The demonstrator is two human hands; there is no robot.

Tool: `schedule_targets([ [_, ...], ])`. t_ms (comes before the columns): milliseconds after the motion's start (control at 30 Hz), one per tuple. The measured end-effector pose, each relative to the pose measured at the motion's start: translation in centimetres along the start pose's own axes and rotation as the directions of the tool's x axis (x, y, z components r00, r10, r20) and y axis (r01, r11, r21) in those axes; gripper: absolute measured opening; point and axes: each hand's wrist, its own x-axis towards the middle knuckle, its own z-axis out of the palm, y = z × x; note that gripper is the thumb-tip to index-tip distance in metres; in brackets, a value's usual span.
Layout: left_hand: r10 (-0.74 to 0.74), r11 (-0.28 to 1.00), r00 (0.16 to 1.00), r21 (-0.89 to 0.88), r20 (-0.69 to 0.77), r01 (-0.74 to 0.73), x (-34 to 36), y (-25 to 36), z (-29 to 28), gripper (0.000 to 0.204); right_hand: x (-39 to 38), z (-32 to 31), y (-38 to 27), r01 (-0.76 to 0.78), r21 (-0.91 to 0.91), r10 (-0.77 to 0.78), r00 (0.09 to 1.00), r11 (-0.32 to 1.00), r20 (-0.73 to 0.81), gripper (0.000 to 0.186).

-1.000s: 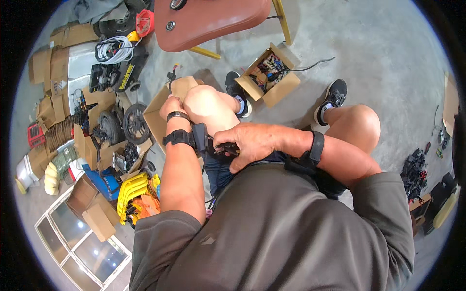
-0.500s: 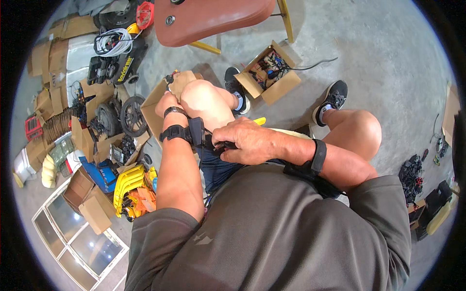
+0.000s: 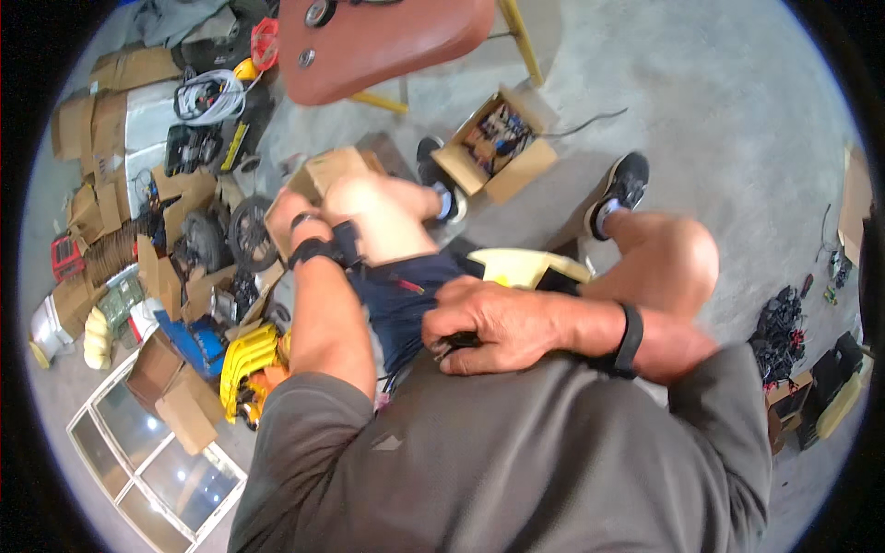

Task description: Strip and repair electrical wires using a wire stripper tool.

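My right hand (image 3: 493,323) is in front of my belly, fingers curled round a small black object (image 3: 458,341) that mostly hides under them; its kind does not show. Beyond my left knee, my left hand (image 3: 293,207) reaches to an open cardboard box (image 3: 318,170). It is smeared by motion and its fingers are hidden, so I cannot see what it touches. Black straps circle both forearms. Between my thighs lies a pale yellow piece (image 3: 530,264), partly covered by my right arm.
Another open cardboard box (image 3: 525,170), full of small mixed parts, sits between my feet. A brown padded stool (image 3: 396,51) stands ahead. Wheels (image 3: 251,226), cartons and a yellow plastic part (image 3: 249,359) crowd the left; a black cable heap (image 3: 779,336) lies right.
My right hand has drawn back from beside my left forearm toward my belly, with the black object in it. My left hand has shifted left and slightly nearer.
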Motion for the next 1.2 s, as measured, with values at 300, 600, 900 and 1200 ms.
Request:
schedule_targets([
  [300, -0.081, 0.678, 0.908, -0.645, 0.411, 0.352, -0.5, 2.6, -1.8, 0.029, 1.9, -5.9, 2.3, -0.299, 0.125, 0.322, 0.909, 0.946, -0.265, 0.029],
  [600, 0.031, 0.535, 0.875, -0.748, 0.483, 0.393, -2.7, 8.9, -5.6, 0.031, 2.9, -6.3, 2.5, -0.372, -0.038, 0.332, 0.866, 0.927, -0.375, 0.026],
  [900, 0.159, 0.417, 0.84, -0.807, 0.519, 0.419, -4.0, 10.6, -7.6, 0.031, 3.0, -6.1, 3.6, -0.306, 0.055, 0.309, 0.912, 0.951, -0.271, 0.014],
  [1200, 0.156, 0.574, 0.872, -0.761, 0.464, 0.302, -5.4, 9.8, -6.4, 0.019, 2.6, -7.9, -0.2, -0.188, 0.306, 0.28, 0.915, 0.933, -0.29, 0.018],
])
